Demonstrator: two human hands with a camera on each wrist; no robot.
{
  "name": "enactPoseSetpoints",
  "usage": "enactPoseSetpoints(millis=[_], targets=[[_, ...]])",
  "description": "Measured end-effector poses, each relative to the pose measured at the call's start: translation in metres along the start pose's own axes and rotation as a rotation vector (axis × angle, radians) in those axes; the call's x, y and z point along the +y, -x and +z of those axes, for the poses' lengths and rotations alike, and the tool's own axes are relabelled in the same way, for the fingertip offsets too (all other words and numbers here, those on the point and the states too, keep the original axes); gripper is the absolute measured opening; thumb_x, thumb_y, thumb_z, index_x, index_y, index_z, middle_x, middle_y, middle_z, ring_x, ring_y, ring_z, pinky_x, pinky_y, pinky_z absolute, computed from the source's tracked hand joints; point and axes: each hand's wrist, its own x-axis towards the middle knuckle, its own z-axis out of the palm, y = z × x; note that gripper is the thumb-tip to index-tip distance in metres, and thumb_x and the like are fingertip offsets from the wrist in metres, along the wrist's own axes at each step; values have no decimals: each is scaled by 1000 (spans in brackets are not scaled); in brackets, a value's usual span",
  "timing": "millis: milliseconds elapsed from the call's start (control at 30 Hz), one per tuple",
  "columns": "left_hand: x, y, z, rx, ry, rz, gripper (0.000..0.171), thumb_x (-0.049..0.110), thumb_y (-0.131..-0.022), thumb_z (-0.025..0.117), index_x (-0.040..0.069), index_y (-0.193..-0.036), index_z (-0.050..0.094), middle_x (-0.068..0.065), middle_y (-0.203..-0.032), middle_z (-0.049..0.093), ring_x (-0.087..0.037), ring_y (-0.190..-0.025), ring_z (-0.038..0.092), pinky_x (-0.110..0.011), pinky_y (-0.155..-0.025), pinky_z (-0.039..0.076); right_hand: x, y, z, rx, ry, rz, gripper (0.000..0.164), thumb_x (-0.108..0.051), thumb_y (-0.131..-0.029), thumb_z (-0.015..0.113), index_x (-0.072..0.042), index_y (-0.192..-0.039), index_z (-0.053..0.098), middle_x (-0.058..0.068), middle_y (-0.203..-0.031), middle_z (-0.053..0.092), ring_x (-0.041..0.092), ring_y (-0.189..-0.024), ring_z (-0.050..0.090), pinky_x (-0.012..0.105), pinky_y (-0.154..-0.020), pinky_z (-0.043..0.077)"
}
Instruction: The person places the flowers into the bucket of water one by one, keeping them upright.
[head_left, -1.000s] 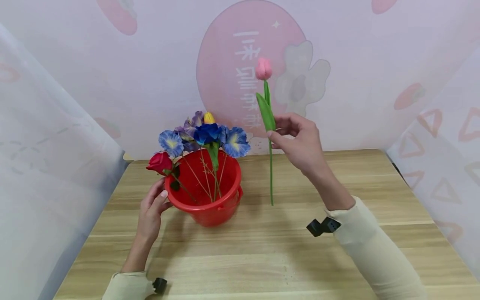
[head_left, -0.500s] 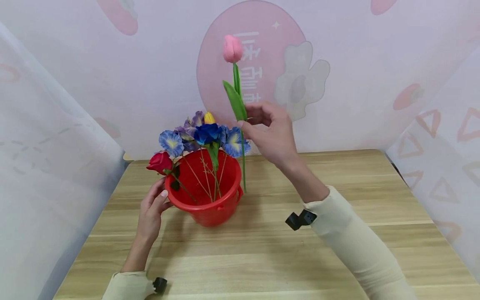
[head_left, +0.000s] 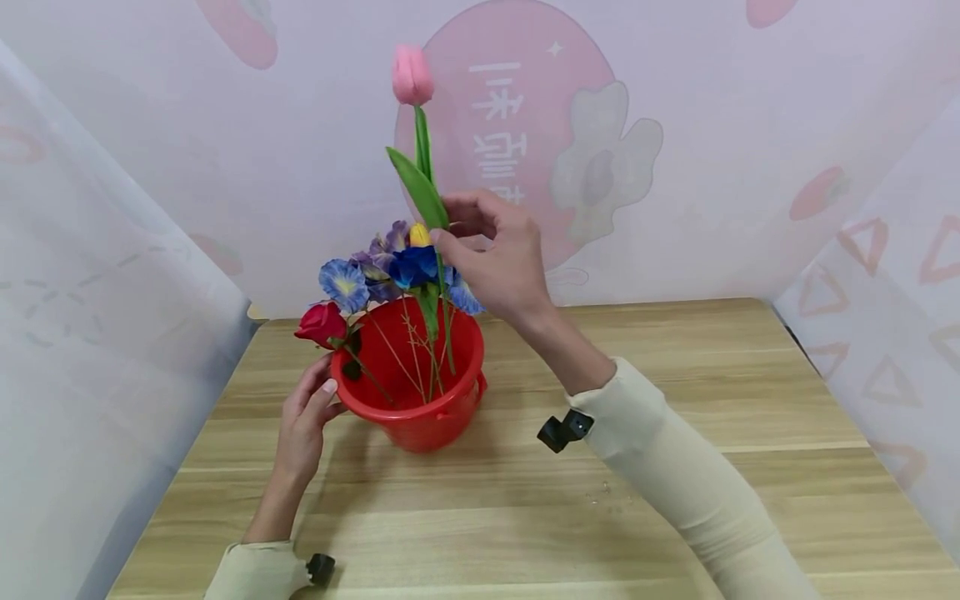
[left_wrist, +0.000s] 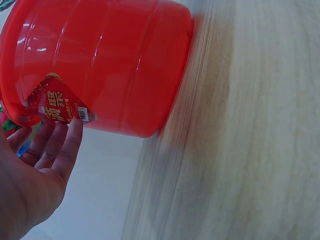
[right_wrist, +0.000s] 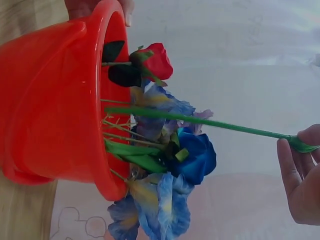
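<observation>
My right hand (head_left: 495, 254) pinches a pink tulip (head_left: 412, 77) by its green stem, just below the leaf. The tulip stands nearly upright, blossom high, with its lower stem (right_wrist: 235, 128) reaching down into the opening of the red bucket (head_left: 427, 433). At the bucket's left side, my left hand (head_left: 303, 412) touches the outer wall below the rim with nearly straight fingers (left_wrist: 70, 150). Inside the bucket stand a red rose (head_left: 321, 325), a dark blue rose (head_left: 414, 267), a yellow tulip (head_left: 419, 235), and blue irises (head_left: 343, 286) with purple ones (head_left: 386, 246) behind.
The bucket stands on a wooden table (head_left: 720, 467), toward its back left. A pale printed curtain (head_left: 697, 208) hangs behind the table and at both sides. A label (left_wrist: 57, 102) is stuck on the bucket's wall.
My right hand has carried the pink tulip left and upward, from beside the bucket to over it, and the stem end now overlaps the opening. The left hand and bucket have stayed in place.
</observation>
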Motion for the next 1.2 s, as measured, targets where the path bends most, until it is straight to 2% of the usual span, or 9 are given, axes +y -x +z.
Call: enactPoseSetpoints(millis=[133,233,467,700,1000,1200], targets=[[0,0,0,0,7,4,47,16,-112,46,-1,-156,49,5,-137,66,-6,-113,70,-21,-86,65,1,-2,12,-19,-10,16,29,-3,-97,75,-2,-126,74,14,-113,79,20,-100,76,32,-88,67],[0,0,0,1,9,6,47,16,-112,46,-1,-156,49,5,-137,67,-6,-113,70,-21,-86,65,7,1,20,-46,-2,46,29,-3,-98,75,-4,-127,74,13,-113,79,20,-99,76,32,-84,67],[0,0,1,0,3,-3,47,16,-112,47,0,-156,50,4,-136,67,-6,-112,70,-22,-86,65,26,12,37,-113,42,86,32,-7,-98,77,-7,-130,73,10,-114,78,18,-101,75,29,-83,66],[1,1,1,2,-3,-8,46,16,-112,47,0,-155,50,4,-135,67,-7,-111,70,-22,-86,65,40,25,53,-181,86,164,32,-13,-99,77,-12,-131,72,4,-117,78,15,-101,72,23,-78,64],[2,1,1,-3,-13,-13,47,17,-112,47,1,-156,50,4,-136,66,-7,-114,69,-21,-86,64,55,36,68,-260,140,177,29,-13,-99,77,-10,-127,72,5,-111,78,13,-98,73,21,-81,60],[1,1,0,-7,-4,-6,47,16,-112,46,0,-157,49,4,-137,66,-6,-115,69,-21,-86,64,67,37,78,-295,138,246,27,-13,-98,78,-10,-125,74,5,-109,78,8,-94,71,18,-78,60]])
